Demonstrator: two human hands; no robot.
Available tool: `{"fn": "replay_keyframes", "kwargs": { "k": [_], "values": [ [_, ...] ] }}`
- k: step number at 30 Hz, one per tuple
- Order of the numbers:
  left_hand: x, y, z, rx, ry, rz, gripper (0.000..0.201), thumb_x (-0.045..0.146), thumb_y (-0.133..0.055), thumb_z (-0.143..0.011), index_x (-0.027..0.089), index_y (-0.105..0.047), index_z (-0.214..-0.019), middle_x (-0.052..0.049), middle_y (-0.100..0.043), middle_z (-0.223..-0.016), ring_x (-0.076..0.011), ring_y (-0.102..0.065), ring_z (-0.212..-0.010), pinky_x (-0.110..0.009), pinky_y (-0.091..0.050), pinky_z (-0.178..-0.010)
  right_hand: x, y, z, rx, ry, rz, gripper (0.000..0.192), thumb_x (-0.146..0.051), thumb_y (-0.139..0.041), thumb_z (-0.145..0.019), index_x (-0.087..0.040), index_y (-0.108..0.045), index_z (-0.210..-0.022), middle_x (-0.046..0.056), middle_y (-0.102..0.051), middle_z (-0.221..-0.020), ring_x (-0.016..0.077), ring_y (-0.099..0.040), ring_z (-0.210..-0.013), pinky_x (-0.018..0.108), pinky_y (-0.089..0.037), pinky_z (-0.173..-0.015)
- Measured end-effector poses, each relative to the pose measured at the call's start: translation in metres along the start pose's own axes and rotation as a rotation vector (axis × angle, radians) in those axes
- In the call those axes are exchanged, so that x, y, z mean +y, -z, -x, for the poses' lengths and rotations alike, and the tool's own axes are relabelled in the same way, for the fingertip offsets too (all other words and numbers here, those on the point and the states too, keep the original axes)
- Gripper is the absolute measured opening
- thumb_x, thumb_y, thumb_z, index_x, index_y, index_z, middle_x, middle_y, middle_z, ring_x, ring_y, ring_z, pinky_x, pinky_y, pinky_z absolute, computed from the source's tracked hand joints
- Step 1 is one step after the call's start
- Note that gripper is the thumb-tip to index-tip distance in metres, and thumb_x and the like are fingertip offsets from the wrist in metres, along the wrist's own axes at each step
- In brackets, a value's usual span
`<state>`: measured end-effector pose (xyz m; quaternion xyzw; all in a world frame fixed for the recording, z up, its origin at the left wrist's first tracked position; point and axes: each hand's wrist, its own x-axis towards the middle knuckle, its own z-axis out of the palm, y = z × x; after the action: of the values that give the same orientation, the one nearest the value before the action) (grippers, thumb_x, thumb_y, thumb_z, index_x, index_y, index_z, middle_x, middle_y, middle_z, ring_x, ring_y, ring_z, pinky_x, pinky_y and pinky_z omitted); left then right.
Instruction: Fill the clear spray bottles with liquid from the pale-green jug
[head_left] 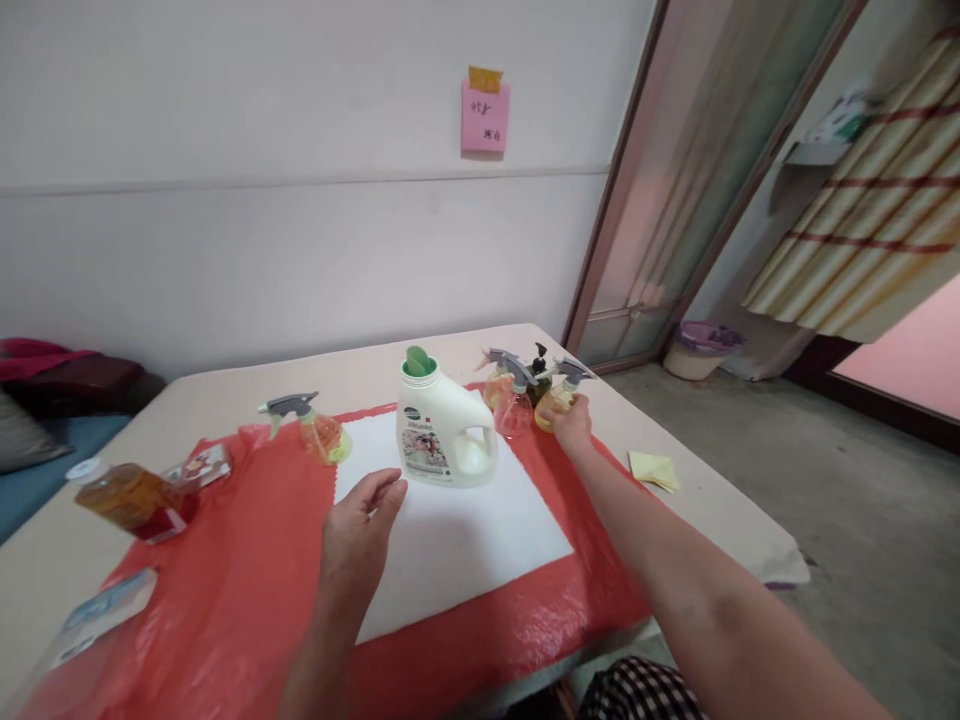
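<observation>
Yellow spray bottle [556, 400] stands at far right of red sheet [225, 590], w/ right hand [571, 425] closed around its base. Left hand [360, 535] hovers open, fingers apart, over white cloth [465, 530], just in front of white detergent jug [447, 430].

Our left hand [360, 530] and right hand [574, 425] are bare, forearms sleeveless; checked black-and-white cloth [637, 690] shows below the right forearm.
</observation>
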<state>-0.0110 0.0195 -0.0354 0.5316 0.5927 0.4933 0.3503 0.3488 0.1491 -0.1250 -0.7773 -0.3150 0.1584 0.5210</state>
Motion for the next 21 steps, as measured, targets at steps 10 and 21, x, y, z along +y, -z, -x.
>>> {"fn": "replay_keyframes", "kwargs": {
  "k": [10,21],
  "values": [
    [-0.002,0.017,-0.007,0.113,0.063,0.082,0.020,0.040,-0.076,-0.075,0.024,-0.078,-0.087,-0.005,-0.077,-0.089,-0.0222,-0.070,-0.087,-0.030,-0.051,-0.078,0.012,0.024,0.034,0.046,0.197,0.001,0.072,-0.040,-0.069,-0.083,-0.015,-0.039,-0.143,0.018,-0.044,-0.145,0.0317,-0.047,-0.131,0.054,-0.040,-0.109],
    [-0.008,0.077,-0.018,0.878,0.088,0.968,0.012,0.017,-0.068,-0.075,0.017,-0.065,-0.087,-0.001,-0.069,-0.085,-0.0088,-0.065,-0.074,-0.020,-0.050,-0.068,-0.037,-0.065,0.274,-0.910,0.484,-0.132,0.062,-0.038,-0.073,-0.074,-0.027,-0.054,-0.131,0.010,-0.057,-0.140,0.0305,-0.051,-0.133,0.056,-0.035,-0.115]
  ]
}}
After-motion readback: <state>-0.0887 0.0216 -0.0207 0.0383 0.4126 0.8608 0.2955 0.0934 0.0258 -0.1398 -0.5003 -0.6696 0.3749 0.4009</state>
